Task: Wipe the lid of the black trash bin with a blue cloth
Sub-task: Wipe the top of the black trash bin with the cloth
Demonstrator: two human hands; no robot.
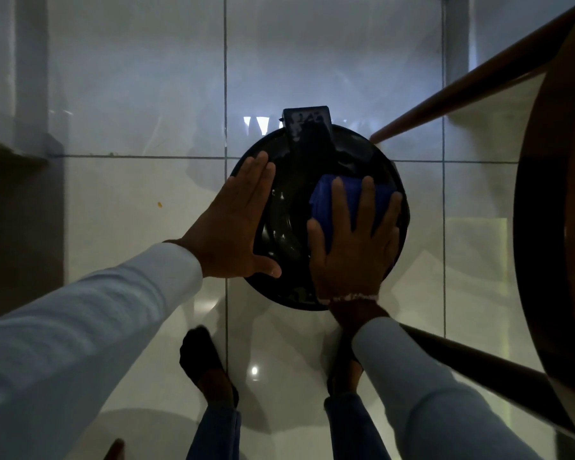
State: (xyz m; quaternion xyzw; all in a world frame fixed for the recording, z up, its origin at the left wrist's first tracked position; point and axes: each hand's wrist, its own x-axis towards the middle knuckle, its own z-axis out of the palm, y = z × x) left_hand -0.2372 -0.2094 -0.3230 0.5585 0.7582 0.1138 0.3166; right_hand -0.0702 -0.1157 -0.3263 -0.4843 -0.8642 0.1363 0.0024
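Note:
The round black trash bin lid (289, 207) lies below me on the tiled floor, glossy, with a rectangular hinge tab (307, 127) at its far edge. A folded blue cloth (326, 200) rests on the lid's right half. My right hand (352, 247) presses flat on the cloth with fingers spread, covering most of it. My left hand (236, 224) lies flat on the lid's left edge, fingers together and pointing away, holding nothing.
A round wooden table (551, 247) with slanting legs (472, 94) crowds the right side, one leg ending beside the bin. My feet (206, 366) stand just behind the bin. A dark piece of furniture (17, 220) stands at the left. White glossy tiles (140, 104) cover the floor.

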